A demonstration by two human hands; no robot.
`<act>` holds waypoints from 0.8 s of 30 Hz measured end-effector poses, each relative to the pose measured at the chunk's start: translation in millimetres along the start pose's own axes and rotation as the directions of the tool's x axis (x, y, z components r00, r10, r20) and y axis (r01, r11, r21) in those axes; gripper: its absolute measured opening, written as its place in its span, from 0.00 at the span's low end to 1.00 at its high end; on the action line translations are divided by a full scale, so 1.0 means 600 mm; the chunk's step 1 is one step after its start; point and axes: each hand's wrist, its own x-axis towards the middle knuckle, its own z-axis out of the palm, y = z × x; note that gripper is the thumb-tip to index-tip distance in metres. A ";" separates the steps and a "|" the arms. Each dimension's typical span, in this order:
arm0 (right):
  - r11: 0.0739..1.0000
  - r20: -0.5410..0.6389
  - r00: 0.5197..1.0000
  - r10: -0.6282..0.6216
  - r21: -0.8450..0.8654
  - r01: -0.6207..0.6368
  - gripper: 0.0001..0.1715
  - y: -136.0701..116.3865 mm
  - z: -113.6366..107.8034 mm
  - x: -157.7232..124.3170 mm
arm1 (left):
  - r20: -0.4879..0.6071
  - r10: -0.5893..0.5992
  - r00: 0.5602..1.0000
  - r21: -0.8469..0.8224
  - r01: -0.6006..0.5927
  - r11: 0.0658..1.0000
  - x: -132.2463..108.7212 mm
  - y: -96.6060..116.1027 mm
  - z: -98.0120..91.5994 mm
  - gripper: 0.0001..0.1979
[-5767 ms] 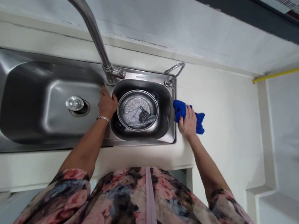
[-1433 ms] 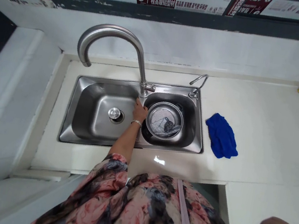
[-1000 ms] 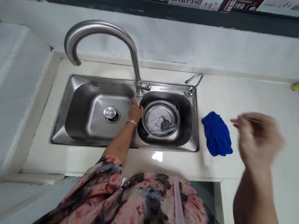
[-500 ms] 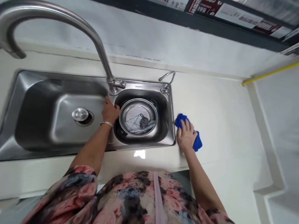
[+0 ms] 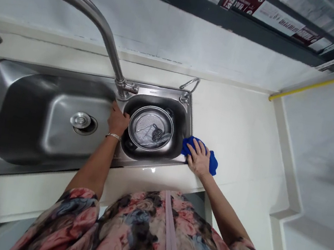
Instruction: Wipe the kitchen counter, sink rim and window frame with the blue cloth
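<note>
Blue cloth, crumpled, under right hand, at sink

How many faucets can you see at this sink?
2. A tall curved faucet rises from the back ledge between the two basins of the sink, and a small curved faucet stands at the back right corner. No others are visible.
</note>
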 end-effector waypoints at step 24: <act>0.990 0.011 0.998 -0.056 -0.131 0.057 0.40 0.074 -0.031 0.432 | 0.032 -0.053 0.998 0.043 0.052 0.998 0.001 -0.007 0.004 0.42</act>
